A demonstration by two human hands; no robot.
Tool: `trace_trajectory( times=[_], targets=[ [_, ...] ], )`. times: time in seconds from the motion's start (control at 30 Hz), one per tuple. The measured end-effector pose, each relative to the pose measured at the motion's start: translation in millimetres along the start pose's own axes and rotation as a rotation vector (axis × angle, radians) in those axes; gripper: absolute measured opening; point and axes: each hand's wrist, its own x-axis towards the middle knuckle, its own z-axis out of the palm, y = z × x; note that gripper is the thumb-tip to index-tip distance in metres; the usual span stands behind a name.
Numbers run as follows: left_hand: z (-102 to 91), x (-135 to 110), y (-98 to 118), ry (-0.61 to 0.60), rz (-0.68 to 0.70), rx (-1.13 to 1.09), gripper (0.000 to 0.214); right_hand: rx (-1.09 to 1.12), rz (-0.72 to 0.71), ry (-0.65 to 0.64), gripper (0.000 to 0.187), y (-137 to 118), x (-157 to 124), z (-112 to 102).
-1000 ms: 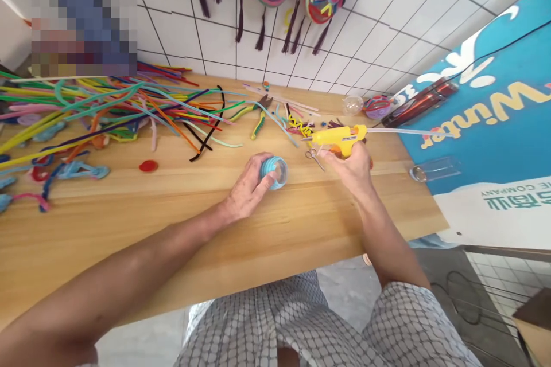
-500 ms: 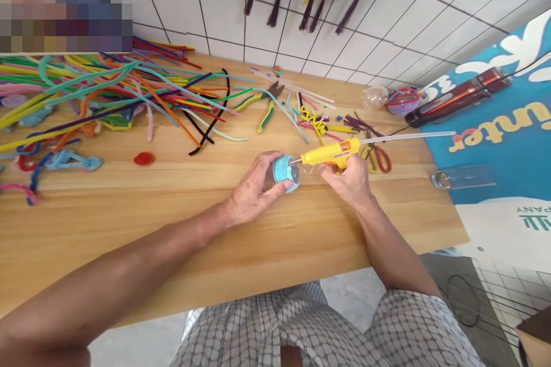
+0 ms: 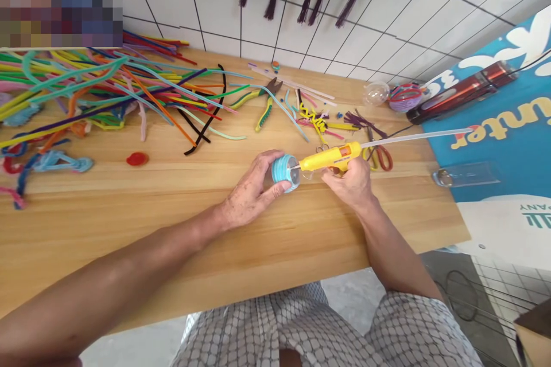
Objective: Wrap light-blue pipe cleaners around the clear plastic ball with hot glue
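My left hand [image 3: 252, 189] is closed round a small clear ball wrapped in light blue pipe cleaner [image 3: 284, 171], held just above the wooden table [image 3: 172, 229]. My right hand [image 3: 350, 180] grips a yellow glue gun [image 3: 329, 156] whose nozzle touches the clear end of the ball. A long clear glue stick [image 3: 413, 137] juts out of the gun's back toward the right.
A pile of coloured pipe cleaners [image 3: 86, 97] covers the table's back left. Pliers [image 3: 267, 104], scissors with red handles [image 3: 379, 156], a red disc [image 3: 137, 158], a clear ball [image 3: 374, 93] and a purple wrapped ball [image 3: 402, 97] lie behind. A blue banner [image 3: 508, 149] lies at right.
My right hand brought the glue gun leftward until its nozzle met the wrapped ball. My left hand kept hold of the ball. The view tilted slightly down.
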Motion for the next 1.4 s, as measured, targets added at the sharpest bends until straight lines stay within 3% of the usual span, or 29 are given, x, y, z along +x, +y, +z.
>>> trace_trajectory(
  times=[0.43,0.73,1.4],
  targets=[
    [-10.6,-0.3,3.0,-0.118,-0.164,-0.080,0.062,-0.062,-0.066,0.053,0.017,10.7,-1.1,13.8],
    [-13.1,0.3,6.9,-0.116,-0.175,-0.062,0.059,-0.016,-0.169,0.055,0.023,15.0,-3.2,19.2],
    [-12.3,1.8,6.2,-0.125,-0.208,-0.079,0.066,-0.061,-0.199,0.094,0.019,16.6,-3.2,21.3]
  ],
)
